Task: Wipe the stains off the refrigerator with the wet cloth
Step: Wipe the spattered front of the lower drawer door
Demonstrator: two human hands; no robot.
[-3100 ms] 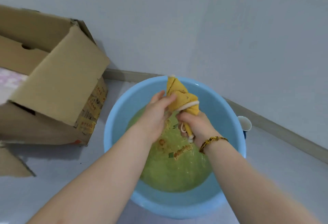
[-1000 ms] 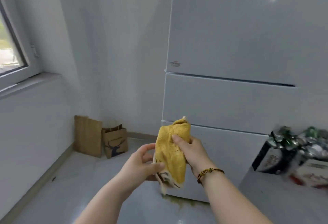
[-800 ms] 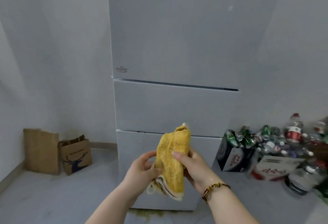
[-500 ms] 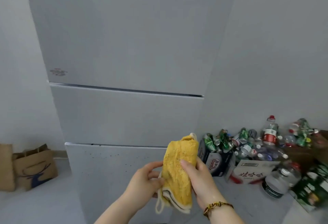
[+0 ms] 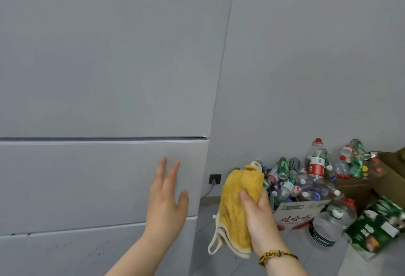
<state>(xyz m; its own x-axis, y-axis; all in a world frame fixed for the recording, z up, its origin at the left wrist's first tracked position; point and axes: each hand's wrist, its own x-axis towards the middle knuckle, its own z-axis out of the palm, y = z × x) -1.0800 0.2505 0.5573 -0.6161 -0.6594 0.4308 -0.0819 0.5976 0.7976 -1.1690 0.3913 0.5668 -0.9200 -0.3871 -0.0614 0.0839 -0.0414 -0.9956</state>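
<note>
1 right hand (image 5: pixel 260 221) grips the yellow cloth (image 5: pixel 235 206) near a red-lettered box (image 5: pixel 294 215).

Bunched yellow cloth (image 5: pixel 234 217) beside refrigerator (image 5: pixel 98 78) (grey, speckled)

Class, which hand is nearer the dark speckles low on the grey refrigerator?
Left. Left hand: above-right of the dark speckles. Right hand: farther right, past the grey refrigerator, gripping yellow cloth.

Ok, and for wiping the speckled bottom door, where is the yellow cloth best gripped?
Probably round its bunched middle, coming from the right, as the right hand grips it now. The yellow cloth hangs folded lengthwise, so that leaves its broad left face free toward the speckled bottom door. The loop dangling at its lower end is best tucked in.
</note>
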